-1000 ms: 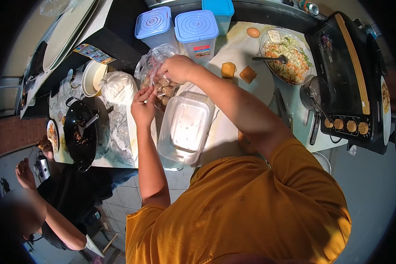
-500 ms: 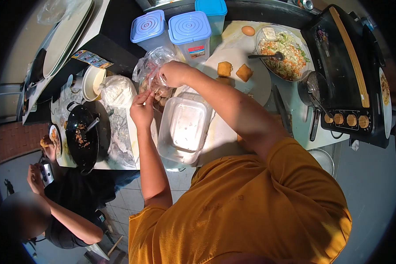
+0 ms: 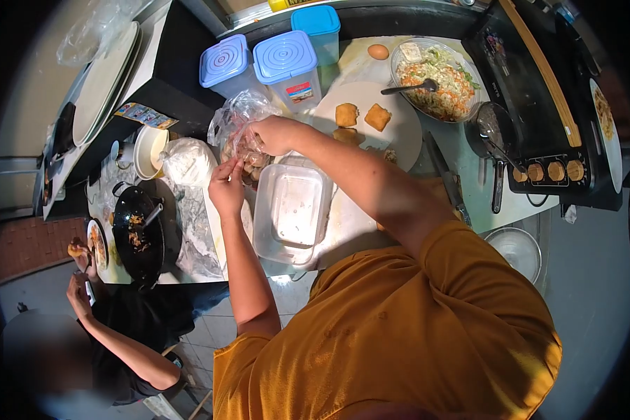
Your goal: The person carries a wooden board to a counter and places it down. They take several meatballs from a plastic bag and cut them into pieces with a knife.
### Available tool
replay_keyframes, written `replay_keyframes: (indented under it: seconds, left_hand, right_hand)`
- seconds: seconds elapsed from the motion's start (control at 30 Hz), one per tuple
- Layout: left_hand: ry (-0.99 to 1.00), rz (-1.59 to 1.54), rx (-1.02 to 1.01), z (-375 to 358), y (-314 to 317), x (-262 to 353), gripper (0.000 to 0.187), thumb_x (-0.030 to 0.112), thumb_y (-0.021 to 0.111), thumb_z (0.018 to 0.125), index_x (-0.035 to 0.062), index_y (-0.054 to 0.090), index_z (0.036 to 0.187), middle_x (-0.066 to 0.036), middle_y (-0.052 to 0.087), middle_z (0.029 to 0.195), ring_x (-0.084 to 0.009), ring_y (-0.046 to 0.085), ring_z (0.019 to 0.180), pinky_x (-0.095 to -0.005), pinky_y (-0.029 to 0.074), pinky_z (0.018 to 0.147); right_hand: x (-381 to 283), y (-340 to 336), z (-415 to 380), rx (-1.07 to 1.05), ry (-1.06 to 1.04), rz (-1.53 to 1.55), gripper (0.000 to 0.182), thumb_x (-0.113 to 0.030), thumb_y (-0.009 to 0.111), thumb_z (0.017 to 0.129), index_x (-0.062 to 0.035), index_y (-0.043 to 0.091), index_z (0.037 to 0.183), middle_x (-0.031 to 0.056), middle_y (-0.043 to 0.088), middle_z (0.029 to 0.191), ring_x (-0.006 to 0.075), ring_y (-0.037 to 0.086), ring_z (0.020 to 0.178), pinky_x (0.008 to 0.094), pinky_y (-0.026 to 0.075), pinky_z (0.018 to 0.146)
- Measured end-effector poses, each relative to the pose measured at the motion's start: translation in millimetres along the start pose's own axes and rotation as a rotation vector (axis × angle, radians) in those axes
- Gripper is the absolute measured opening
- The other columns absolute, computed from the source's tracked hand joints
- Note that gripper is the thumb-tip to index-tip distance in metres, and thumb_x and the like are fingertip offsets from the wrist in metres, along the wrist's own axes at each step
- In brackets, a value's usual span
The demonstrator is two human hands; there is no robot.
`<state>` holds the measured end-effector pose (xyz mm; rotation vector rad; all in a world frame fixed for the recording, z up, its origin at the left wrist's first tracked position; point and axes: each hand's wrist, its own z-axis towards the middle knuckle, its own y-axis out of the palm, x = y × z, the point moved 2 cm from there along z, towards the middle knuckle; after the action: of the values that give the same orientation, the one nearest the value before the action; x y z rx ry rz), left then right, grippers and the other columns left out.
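Note:
A clear plastic bag [image 3: 243,108] with brownish, rounded pieces inside stands at the back left of the work surface. My right hand [image 3: 278,135] is closed on the bag's upper part, its fingertips partly hidden. Lower down, my left hand [image 3: 226,185] pinches the bag's near edge between thumb and fingers. Just in front of the bag is a rectangular clear plastic container [image 3: 260,224], uncovered, with small crumbs on its bottom. Several golden fried blocks [image 3: 377,117] lie on a round white board [image 3: 406,143], beneath and beyond my right forearm.
Lidded plastic tubs [image 3: 285,59] line the back. To the right are a bowl of shredded vegetables [image 3: 441,91], a knife [image 3: 446,171], a small pan [image 3: 493,133] and a black oven [image 3: 532,91]. A black wok [image 3: 138,234] and a seated person [image 3: 129,350] are at left.
The camera view has shifted slightly. Both my hands stay on the bag with nearly the same grip. The other person's raised hand has moved a little.

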<state>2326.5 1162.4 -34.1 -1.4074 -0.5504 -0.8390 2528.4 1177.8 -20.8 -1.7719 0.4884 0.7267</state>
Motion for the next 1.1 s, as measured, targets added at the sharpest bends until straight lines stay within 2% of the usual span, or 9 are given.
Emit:
replay_keyframes:
  seconds: [0.17, 0.33, 0.43, 0.57, 0.63, 0.8, 0.93, 1.03, 1.1]
  left_hand:
    - [0.036, -0.004, -0.017, 3.2, 0.3, -7.4, 0.022, 0.022, 0.075, 0.087, 0.005, 0.076, 0.1, -0.009, 0.072, 0.098, -0.0203, 0.069, 0.089, -0.0293, 0.052, 0.081]
    - [0.026, -0.015, -0.027, 1.7, -0.3, -3.6, 0.022, 0.021, 0.074, 0.087, 0.0045, 0.076, 0.1, -0.01, 0.072, 0.098, -0.0202, 0.069, 0.09, -0.0291, 0.052, 0.081]
    - [0.026, -0.023, -0.04, 5.6, -1.2, -1.6, 0.021, 0.02, 0.074, 0.087, 0.0043, 0.076, 0.102, -0.01, 0.072, 0.098, -0.0199, 0.069, 0.09, -0.0289, 0.052, 0.082]
    - [0.029, -0.001, -0.051, 3.0, -1.3, -3.5, 0.023, 0.02, 0.074, 0.088, 0.0035, 0.075, 0.104, -0.011, 0.071, 0.098, -0.0184, 0.067, 0.089, -0.028, 0.051, 0.081]
    - [0.058, 0.014, -0.041, 3.7, -0.3, -2.9, 0.024, 0.02, 0.074, 0.088, 0.0029, 0.075, 0.105, -0.011, 0.071, 0.098, -0.0172, 0.066, 0.087, -0.0274, 0.051, 0.079]
    - [0.069, 0.024, -0.064, 7.4, 0.4, 0.3, 0.025, 0.02, 0.073, 0.089, 0.0023, 0.074, 0.106, -0.011, 0.07, 0.097, -0.0198, 0.065, 0.087, -0.0299, 0.05, 0.08]
    - [0.004, 0.06, -0.117, 8.0, -2.2, 5.7, 0.035, 0.025, 0.074, 0.088, -0.0019, 0.071, 0.111, -0.016, 0.07, 0.106, -0.0251, 0.067, 0.097, -0.0331, 0.05, 0.085]
    - [-0.051, 0.103, -0.124, 3.8, -4.2, 17.5, 0.043, 0.03, 0.073, 0.088, -0.0036, 0.068, 0.114, -0.019, 0.069, 0.111, -0.0276, 0.066, 0.104, -0.035, 0.049, 0.089]
    - [-0.068, 0.139, -0.116, 0.2, -6.3, 23.1, 0.047, 0.033, 0.07, 0.089, -0.0036, 0.067, 0.118, -0.02, 0.069, 0.114, -0.0287, 0.065, 0.108, -0.0367, 0.048, 0.092]
  right_hand:
    - [-2.0, 0.8, -8.4, 0.067, 0.036, -0.029, 0.043, -0.017, 0.065, 0.083, -0.0028, 0.053, 0.122, 0.0234, 0.067, 0.102, 0.042, 0.064, 0.098, 0.0484, 0.05, 0.087]
    - [-11.0, -16.6, -38.6, 0.276, 0.003, -0.006, 0.033, -0.015, 0.058, 0.087, -0.0016, 0.051, 0.117, 0.0235, 0.064, 0.106, 0.0411, 0.061, 0.103, 0.0489, 0.049, 0.088]
    - [-16.1, -38.2, -80.8, 0.363, 0.017, -0.069, 0.034, -0.015, 0.058, 0.088, -0.0026, 0.051, 0.118, 0.022, 0.063, 0.108, 0.0404, 0.06, 0.103, 0.0491, 0.049, 0.087]
    - [12.4, -56.4, -173.9, 0.601, -0.023, 0.027, 0.029, -0.012, 0.062, 0.086, -0.0047, 0.055, 0.113, 0.0189, 0.064, 0.1, 0.0402, 0.062, 0.095, 0.0454, 0.05, 0.083]
    - [38.2, -59.1, -223.7, 0.622, 0.158, -0.017, 0.026, -0.009, 0.063, 0.085, -0.0044, 0.056, 0.109, 0.0174, 0.064, 0.097, 0.038, 0.063, 0.092, 0.0441, 0.05, 0.08]
    - [65.3, -57.1, -324.4, 0.71, 0.365, -0.047, 0.02, -0.01, 0.066, 0.082, -0.0075, 0.058, 0.101, 0.0128, 0.065, 0.09, 0.0354, 0.064, 0.084, 0.0456, 0.051, 0.074]
    - [67.2, -32.2, -360.2, 0.704, 0.408, -0.115, 0.02, -0.009, 0.066, 0.082, -0.008, 0.058, 0.101, 0.0117, 0.065, 0.087, 0.0342, 0.065, 0.083, 0.0456, 0.051, 0.074]
    - [67.2, -20.2, -372.9, 0.688, 0.5, -0.153, 0.023, -0.005, 0.064, 0.082, -0.0067, 0.056, 0.104, 0.0116, 0.065, 0.091, 0.0339, 0.063, 0.089, 0.0437, 0.05, 0.077]
    - [70.0, -12.3, -378.6, 0.728, 0.53, -0.188, 0.024, -0.008, 0.065, 0.082, -0.0098, 0.057, 0.105, 0.0113, 0.064, 0.089, 0.0338, 0.064, 0.086, 0.0461, 0.051, 0.077]
